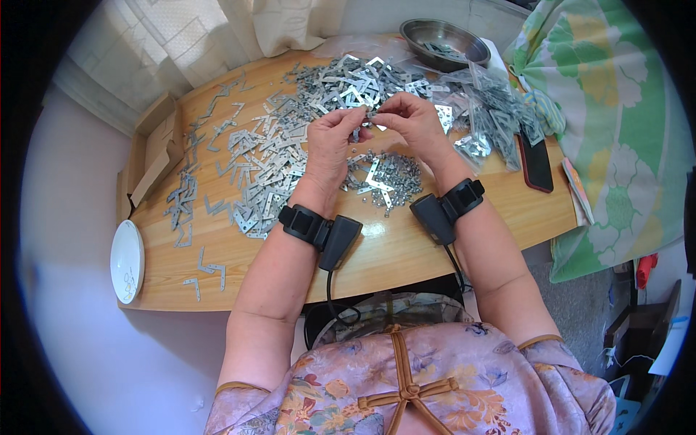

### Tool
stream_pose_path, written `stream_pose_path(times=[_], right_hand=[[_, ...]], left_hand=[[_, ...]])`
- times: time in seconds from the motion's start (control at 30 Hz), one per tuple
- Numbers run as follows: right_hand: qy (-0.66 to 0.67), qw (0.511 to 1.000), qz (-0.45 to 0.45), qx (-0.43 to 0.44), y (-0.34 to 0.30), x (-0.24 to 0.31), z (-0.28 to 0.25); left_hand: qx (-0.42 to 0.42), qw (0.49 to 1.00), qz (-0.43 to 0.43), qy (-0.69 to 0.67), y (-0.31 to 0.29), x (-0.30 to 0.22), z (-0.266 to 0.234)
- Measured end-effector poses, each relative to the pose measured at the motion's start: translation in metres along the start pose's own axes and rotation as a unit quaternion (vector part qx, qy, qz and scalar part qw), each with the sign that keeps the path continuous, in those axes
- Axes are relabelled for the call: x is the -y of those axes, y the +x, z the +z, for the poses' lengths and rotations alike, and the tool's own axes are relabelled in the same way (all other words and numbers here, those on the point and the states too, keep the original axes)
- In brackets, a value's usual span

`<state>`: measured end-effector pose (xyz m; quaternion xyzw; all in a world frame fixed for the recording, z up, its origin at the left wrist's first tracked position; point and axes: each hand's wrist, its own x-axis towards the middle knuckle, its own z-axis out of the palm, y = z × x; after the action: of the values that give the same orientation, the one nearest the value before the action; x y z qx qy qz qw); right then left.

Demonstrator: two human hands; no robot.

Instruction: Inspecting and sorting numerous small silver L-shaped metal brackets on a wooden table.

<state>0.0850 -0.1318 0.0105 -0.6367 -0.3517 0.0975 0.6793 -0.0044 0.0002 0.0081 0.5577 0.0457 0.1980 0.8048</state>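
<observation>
My left hand [333, 141] is closed, its fingers round a small shiny metal piece that is mostly hidden. Fingertip to fingertip with it, my right hand [418, 127] is closed in a pinch; what it grips is too small to make out. Just beyond both hands rises a heap of silvery flat metal brackets [355, 80], many of them L-shaped. Below the hands lies a pile of small metal fasteners [399, 177], with an L-shaped bracket [372, 174] on top. More L-shaped brackets [264, 174] spread to the left of my left forearm.
Bent brackets [181, 196] line the wooden table's [290, 283] left side, near an open cardboard box [156, 163] and a white bowl [127, 261]. At the right lie clear plastic bags of metal parts [496, 109] and a dark phone [535, 163]. A steel basin [444, 43] stands behind.
</observation>
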Motion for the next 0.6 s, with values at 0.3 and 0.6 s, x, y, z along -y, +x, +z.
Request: stream_pose_path(times=[0.3, 0.6], right_hand=[[0.129, 0.988, 0.084, 0.028, 0.0017, -0.0025, -0.0064], [0.121, 0.989, 0.078, 0.024, 0.0007, 0.0011, -0.0040]], left_hand=[[0.028, 1.000, 0.010, -0.001, 0.0006, -0.0035, 0.0048], [0.046, 0.996, 0.046, 0.054, -0.0011, -0.0045, 0.0083]])
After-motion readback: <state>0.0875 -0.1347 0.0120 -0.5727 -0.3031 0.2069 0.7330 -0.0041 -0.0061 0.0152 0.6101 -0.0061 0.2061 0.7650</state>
